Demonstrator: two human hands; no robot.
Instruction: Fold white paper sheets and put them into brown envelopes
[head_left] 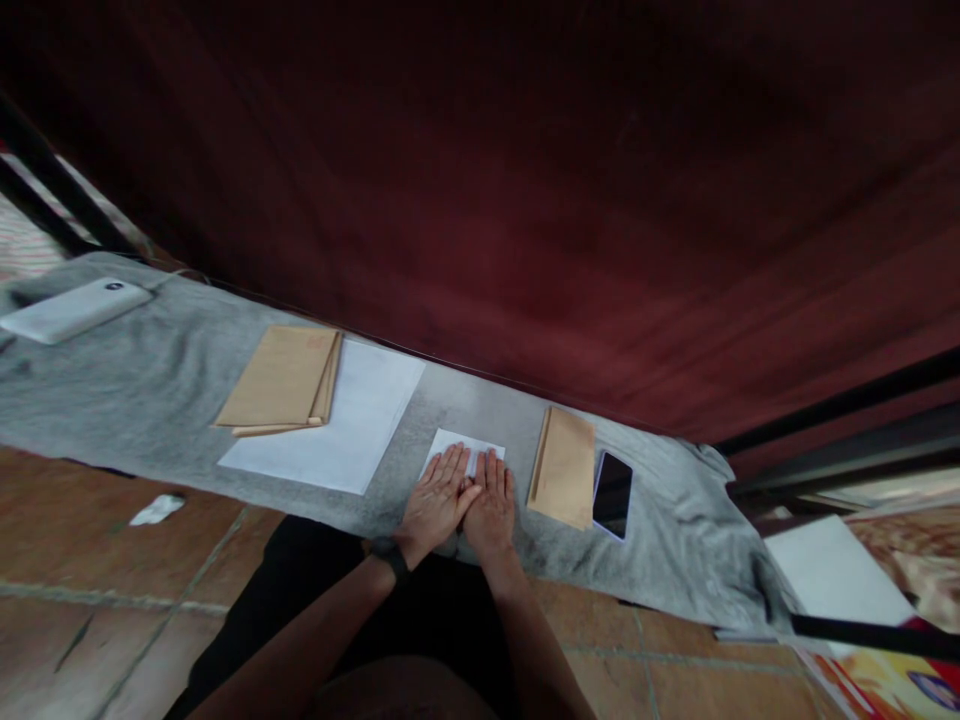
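Note:
A small folded white sheet of paper [450, 437] lies on the grey cloth in front of me, mostly covered by my hands. My left hand [439, 500] rests flat on it with the fingers stretched out, a dark band on its wrist. Beside it, my right hand [491, 505] also presses flat on the paper, and the two thumbs meet in the middle. To the left, a stack of brown envelopes [281, 375] overlaps larger white sheets [360, 425]. Another stack of brown envelopes [566, 465] lies to the right of my right hand.
A phone [613, 495] with a dark screen lies against the right envelopes. At the far left is a white device [75, 310] with a cable. The grey cloth [180, 370] covers a narrow bench before a dark red curtain [487, 200]. A white scrap [156, 510] is on the tiled floor.

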